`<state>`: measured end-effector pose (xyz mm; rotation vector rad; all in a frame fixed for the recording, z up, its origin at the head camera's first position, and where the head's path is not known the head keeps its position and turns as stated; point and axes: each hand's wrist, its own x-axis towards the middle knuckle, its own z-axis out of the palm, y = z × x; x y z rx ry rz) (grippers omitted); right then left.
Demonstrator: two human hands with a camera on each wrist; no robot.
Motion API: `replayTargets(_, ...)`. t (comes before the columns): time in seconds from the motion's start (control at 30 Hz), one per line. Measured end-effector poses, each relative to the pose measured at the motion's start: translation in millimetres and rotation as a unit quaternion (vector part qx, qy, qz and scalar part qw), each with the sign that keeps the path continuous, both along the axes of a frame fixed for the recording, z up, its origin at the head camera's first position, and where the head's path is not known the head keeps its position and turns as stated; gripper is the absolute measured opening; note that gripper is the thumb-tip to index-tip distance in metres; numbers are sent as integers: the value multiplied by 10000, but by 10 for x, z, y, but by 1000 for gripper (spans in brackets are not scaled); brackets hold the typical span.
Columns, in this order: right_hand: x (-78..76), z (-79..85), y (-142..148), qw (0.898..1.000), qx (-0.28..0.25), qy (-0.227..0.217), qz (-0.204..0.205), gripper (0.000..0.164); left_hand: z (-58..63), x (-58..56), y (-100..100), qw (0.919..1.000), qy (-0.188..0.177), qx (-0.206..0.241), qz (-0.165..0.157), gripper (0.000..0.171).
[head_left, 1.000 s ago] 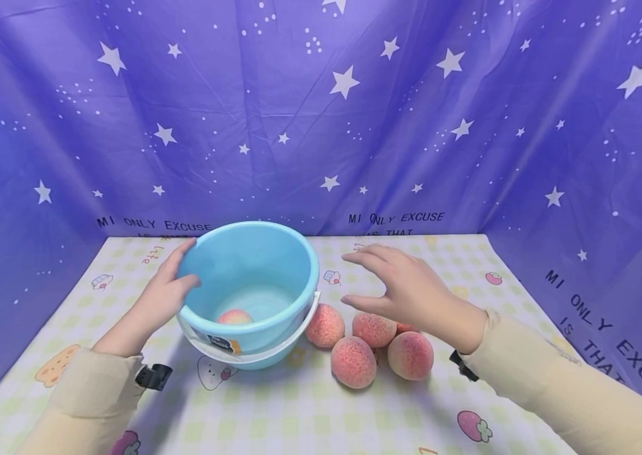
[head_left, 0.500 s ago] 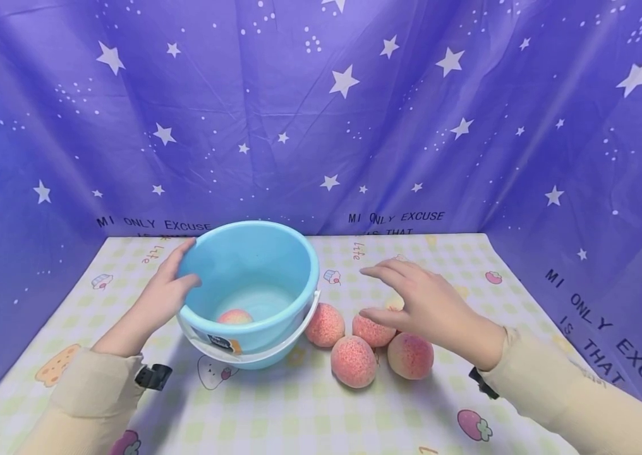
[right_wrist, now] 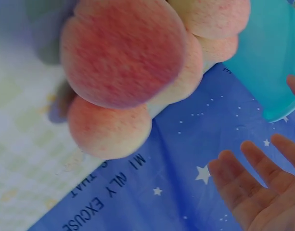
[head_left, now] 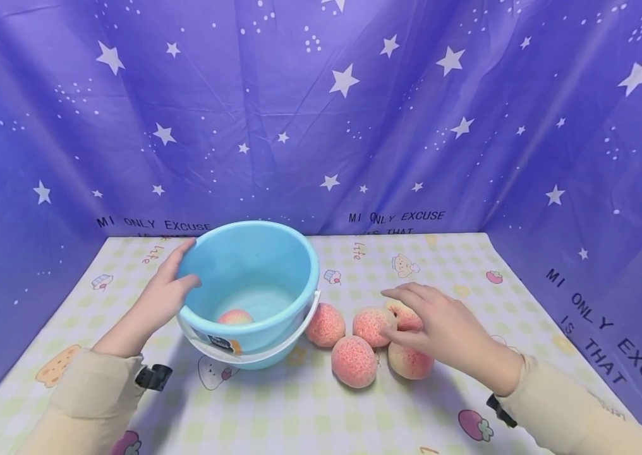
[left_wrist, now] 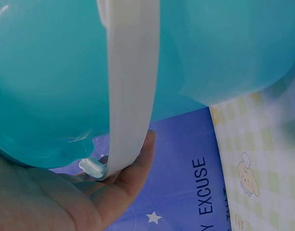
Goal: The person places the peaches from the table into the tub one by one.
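A light blue bucket [head_left: 247, 253] stands on the left half of the table, a peach [head_left: 234, 316] on its bottom. My left hand [head_left: 158, 297] grips its left rim, thumb over the inside and fingers along the outside. In the left wrist view, the fingers lie beside the bucket's white handle [left_wrist: 133, 86]. To the bucket's right sit several peaches [head_left: 353, 362] in a close cluster. My right hand [head_left: 452, 328] is over the right side of that cluster, overlapping a rear peach [head_left: 403, 309]. Its fingers [right_wrist: 262, 187] are spread and hold nothing in the right wrist view.
A checked cloth [head_left: 264, 411] with printed cartoons covers the table. Behind it and at both sides hangs a purple curtain [head_left: 298, 114] with white stars. The leftmost loose peach [head_left: 325, 325] sits right by the bucket's wall.
My right hand has moved right and down toward the right-hand peaches, uncovering the cloth behind them. The left hand, the bucket and the peaches stay in place.
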<state>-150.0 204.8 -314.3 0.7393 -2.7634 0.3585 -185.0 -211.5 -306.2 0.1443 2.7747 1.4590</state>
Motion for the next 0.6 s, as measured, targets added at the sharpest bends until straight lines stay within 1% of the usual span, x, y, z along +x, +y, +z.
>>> replayTargets(0.17,30,-122,66,9999,-127,70,-34,51,2,-6,3,10000,12,4,0,81)
replayTargets(0.37,71,-239,142,9996,-108,257,-13,50,2,1,6,10000,18,35,-1,81)
replayTargets(0.6,117,-349,197,9995,12,56,-322,48,4,10,4,10000,38,54,-9,81)
